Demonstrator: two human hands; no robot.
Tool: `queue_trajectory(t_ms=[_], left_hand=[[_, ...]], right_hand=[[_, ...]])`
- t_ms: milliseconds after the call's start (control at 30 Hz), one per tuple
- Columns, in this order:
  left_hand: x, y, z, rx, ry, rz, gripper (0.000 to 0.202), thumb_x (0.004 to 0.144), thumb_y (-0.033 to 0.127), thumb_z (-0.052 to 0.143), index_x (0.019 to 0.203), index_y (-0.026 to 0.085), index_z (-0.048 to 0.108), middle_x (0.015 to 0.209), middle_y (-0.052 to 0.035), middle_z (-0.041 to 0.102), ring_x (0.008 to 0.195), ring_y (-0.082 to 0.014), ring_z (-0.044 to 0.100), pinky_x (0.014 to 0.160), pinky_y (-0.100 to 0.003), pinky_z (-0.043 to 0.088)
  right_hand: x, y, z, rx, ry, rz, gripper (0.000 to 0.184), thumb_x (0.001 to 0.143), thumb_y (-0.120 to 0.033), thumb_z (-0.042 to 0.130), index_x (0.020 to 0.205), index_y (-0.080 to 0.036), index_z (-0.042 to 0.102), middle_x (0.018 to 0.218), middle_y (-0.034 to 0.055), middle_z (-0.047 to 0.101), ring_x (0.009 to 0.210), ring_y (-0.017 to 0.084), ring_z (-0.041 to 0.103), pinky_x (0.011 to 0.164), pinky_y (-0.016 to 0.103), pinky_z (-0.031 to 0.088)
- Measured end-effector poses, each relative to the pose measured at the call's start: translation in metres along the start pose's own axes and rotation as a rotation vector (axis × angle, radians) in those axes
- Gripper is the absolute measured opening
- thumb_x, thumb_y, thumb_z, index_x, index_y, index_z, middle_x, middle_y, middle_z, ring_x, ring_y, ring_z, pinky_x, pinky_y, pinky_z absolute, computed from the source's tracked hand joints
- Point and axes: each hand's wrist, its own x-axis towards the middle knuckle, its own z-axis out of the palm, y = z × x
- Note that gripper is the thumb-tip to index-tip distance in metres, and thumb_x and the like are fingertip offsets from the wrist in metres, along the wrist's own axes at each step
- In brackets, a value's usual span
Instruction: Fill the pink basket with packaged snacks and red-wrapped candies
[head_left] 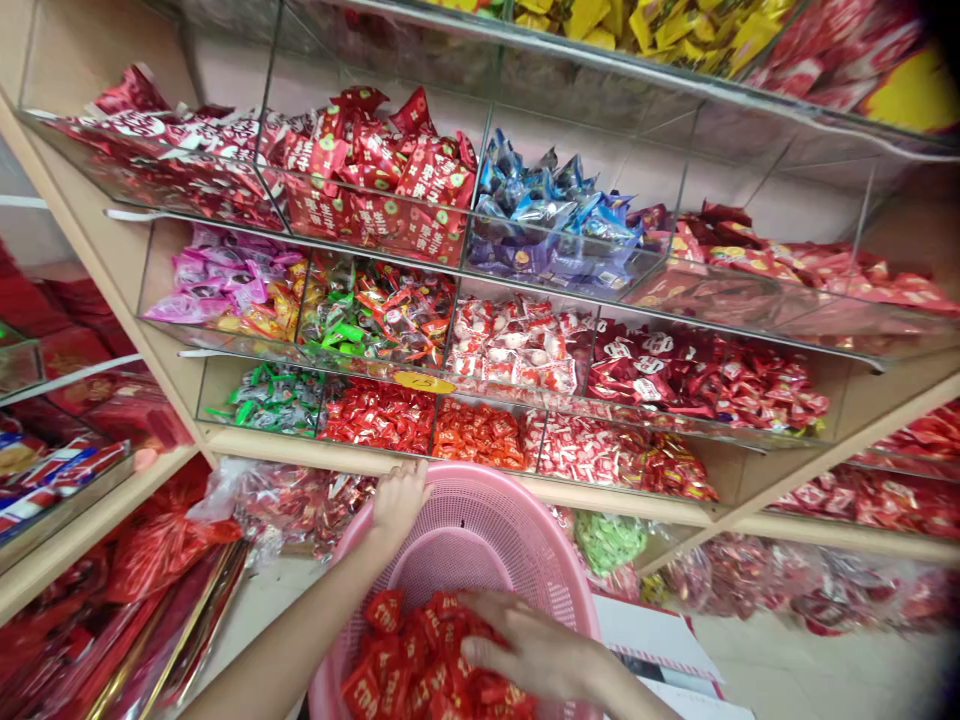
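Observation:
A pink plastic basket with mesh walls stands tilted against the lowest shelf. My left hand is closed over its far rim, at the left. Many small red-wrapped candies lie heaped in the near part of the basket, while its far floor shows bare. My right hand reaches in from the right and rests on the heap, thumb and fingers apart. Its fingertips are slightly blurred and partly hidden among the candies. Similar red candies fill a compartment just beyond the left hand.
Tiered shelf bins with clear dividers hold blue packets, larger red packets, and orange-red candies. A yellow price tag hangs on one edge. Under the shelf lie bagged sweets; a white box stands right of the basket.

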Motion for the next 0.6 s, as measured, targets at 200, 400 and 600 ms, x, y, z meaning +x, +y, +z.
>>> queue_trajectory(t_ms=[200, 400, 600], left_hand=[[0.000, -0.001, 0.000, -0.009, -0.014, -0.010, 0.027, 0.087, 0.034, 0.042, 0.105, 0.017, 0.052, 0.092, -0.0117, 0.059, 0.086, -0.0262, 0.058, 0.070, -0.034, 0.044], [0.000, -0.001, 0.000, -0.001, -0.020, -0.009, 0.028, 0.087, 0.034, 0.041, 0.106, 0.017, 0.051, 0.091, -0.0115, 0.058, 0.085, -0.0259, 0.058, 0.069, -0.034, 0.045], [0.001, -0.002, 0.006, 0.022, 0.018, -0.004, 0.027, 0.086, 0.034, 0.042, 0.105, 0.017, 0.051, 0.089, -0.0109, 0.059, 0.084, -0.0255, 0.058, 0.068, -0.033, 0.044]], right_hand=[[0.049, 0.013, 0.005, -0.029, -0.114, -0.002, 0.077, 0.081, -0.068, 0.030, 0.143, -0.027, 0.010, 0.151, 0.0039, 0.005, 0.138, 0.026, 0.002, 0.111, 0.045, 0.005], [0.045, 0.008, 0.021, -0.045, -0.255, -0.040, 0.084, 0.076, -0.072, 0.033, 0.142, -0.027, 0.009, 0.151, 0.0076, 0.008, 0.137, 0.026, 0.005, 0.110, 0.049, 0.009], [0.038, 0.012, 0.016, -0.051, -0.185, 0.008, 0.075, 0.081, -0.069, 0.025, 0.142, -0.030, 0.005, 0.151, 0.0047, 0.003, 0.137, 0.025, -0.002, 0.110, 0.050, 0.003]])
